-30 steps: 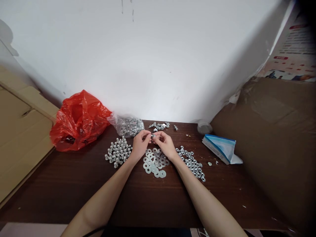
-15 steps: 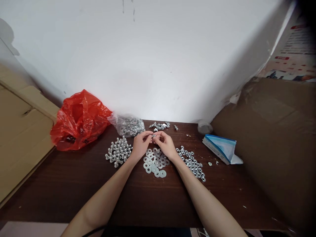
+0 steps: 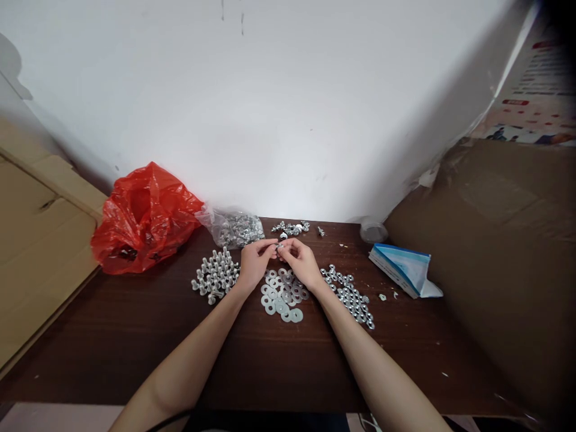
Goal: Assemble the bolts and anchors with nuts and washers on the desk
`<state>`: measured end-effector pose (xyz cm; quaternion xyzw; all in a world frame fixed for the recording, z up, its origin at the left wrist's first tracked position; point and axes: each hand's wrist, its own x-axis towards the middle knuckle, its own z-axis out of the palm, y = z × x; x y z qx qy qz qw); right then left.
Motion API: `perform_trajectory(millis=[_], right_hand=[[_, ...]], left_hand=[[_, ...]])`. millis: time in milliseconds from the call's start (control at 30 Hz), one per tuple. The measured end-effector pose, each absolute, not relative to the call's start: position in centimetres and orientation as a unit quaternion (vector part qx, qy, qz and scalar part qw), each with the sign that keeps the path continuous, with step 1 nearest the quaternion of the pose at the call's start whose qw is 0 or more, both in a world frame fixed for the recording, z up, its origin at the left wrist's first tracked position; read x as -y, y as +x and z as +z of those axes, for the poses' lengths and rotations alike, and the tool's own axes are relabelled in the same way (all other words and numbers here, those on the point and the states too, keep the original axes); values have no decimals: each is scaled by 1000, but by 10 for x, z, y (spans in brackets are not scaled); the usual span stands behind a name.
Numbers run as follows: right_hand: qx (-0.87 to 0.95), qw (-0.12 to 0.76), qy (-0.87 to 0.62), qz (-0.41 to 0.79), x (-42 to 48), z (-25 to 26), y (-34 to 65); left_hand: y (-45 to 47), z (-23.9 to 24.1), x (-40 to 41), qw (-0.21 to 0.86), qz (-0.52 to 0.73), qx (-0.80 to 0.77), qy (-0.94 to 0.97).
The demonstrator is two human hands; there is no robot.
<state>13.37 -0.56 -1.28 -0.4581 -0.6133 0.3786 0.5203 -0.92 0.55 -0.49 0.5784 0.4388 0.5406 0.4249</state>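
Note:
My left hand (image 3: 254, 265) and my right hand (image 3: 302, 264) meet at the fingertips over the middle of the table. Between them they pinch a small shiny metal fastener (image 3: 279, 246), mostly hidden by the fingers; I cannot make out its parts. Flat washers (image 3: 279, 295) lie in a loose pile just below the hands. To the left, bolts (image 3: 216, 273) stand close together, mostly on their heads. Nuts (image 3: 353, 300) are spread beside my right wrist. Behind the fingertips is a group of fasteners (image 3: 292, 228), apparently bolts with pieces fitted on, with one more (image 3: 320, 231) apart.
A clear plastic bag (image 3: 238, 229) of metal parts and a red plastic bag (image 3: 148, 216) sit at the back left. On the right are a clear round container (image 3: 373, 230) and a blue-and-white packet (image 3: 400, 270). Cardboard (image 3: 40, 240) flanks the left, a brown box (image 3: 495, 252) the right.
Both hands stay together with the small fastener between them. The left hand's fingers have shifted very slightly left; the piles look the same.

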Motion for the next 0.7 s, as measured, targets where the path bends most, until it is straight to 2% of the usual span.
perform_trajectory(millis=[700], right_hand=[[617, 515, -458, 380, 8, -9, 133]], left_hand=[[-9, -5, -4, 428, 550, -433, 571]])
